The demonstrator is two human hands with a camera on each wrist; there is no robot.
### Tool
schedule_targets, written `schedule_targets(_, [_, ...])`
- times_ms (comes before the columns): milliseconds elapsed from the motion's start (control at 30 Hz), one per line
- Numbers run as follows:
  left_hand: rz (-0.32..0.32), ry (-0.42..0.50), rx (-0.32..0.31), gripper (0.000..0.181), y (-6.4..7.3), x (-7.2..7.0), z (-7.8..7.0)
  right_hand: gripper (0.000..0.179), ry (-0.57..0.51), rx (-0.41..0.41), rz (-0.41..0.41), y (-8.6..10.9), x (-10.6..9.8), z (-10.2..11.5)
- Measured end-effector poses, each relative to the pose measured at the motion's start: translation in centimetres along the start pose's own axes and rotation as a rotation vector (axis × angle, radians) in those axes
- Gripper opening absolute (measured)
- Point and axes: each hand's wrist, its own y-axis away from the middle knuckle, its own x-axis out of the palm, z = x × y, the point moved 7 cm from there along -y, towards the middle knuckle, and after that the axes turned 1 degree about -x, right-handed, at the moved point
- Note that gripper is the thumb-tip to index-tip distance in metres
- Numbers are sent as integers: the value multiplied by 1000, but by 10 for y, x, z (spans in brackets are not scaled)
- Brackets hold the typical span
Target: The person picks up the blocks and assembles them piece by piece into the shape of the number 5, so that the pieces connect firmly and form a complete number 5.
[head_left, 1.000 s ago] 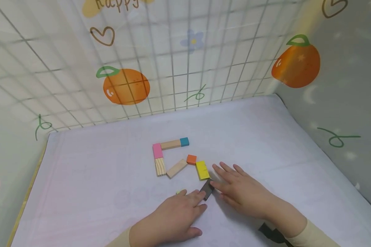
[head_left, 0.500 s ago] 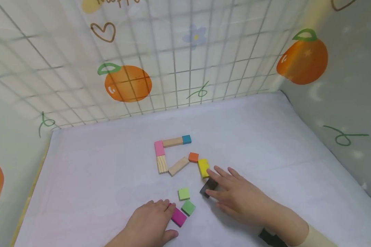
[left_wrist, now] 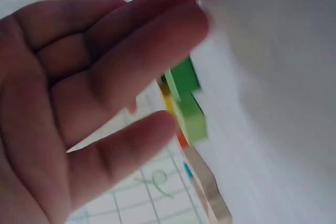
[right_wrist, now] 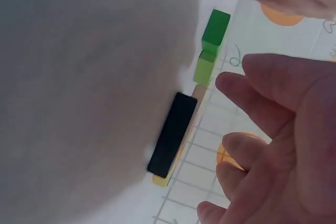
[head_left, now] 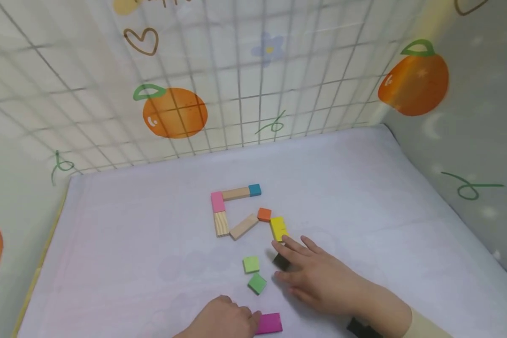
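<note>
At the bottom of the head view, my left hand (head_left: 224, 320) touches the left end of a magenta block (head_left: 271, 324) with its fingertips. In the left wrist view its fingers (left_wrist: 142, 61) are stretched out, partly covering that block. My right hand (head_left: 321, 281) is spread over a black block (head_left: 281, 261), hiding much of it in the head view. The right wrist view shows this black block (right_wrist: 173, 135) apart from the fingers. A light green block (head_left: 251, 264) and a darker green block (head_left: 257, 284) lie between the hands.
A yellow block (head_left: 279, 228), orange block (head_left: 264, 214) and plain wooden block (head_left: 243, 227) form a bent row. It meets a striped wooden block (head_left: 221, 224), pink block (head_left: 218, 202), another wooden block (head_left: 235, 193) and blue block (head_left: 255, 189). Behind stands a printed curtain (head_left: 219, 70).
My left hand has drawn back from the black block, and the magenta block has shifted toward the near edge and turned. The green blocks came into view. My right hand has moved slightly left and nearer.
</note>
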Motion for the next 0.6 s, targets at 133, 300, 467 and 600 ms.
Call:
schedule_targets(133, [-91, 47, 127, 30, 1, -7, -13, 40, -18, 21, 11, 8, 0, -4])
schedule_targets(300, [-73, 224, 139, 34, -1, 1, -14, 42, -25, 34, 5, 14, -3, -7])
schedule_targets(467, [-54, 95, 216, 41, -12, 10, -24, 43, -25, 55, 16, 15, -5, -9])
schedule_targets(600, [-44, -42, 197, 53, -23, 12, -27, 42, -15, 78, -11, 17, -6, -12])
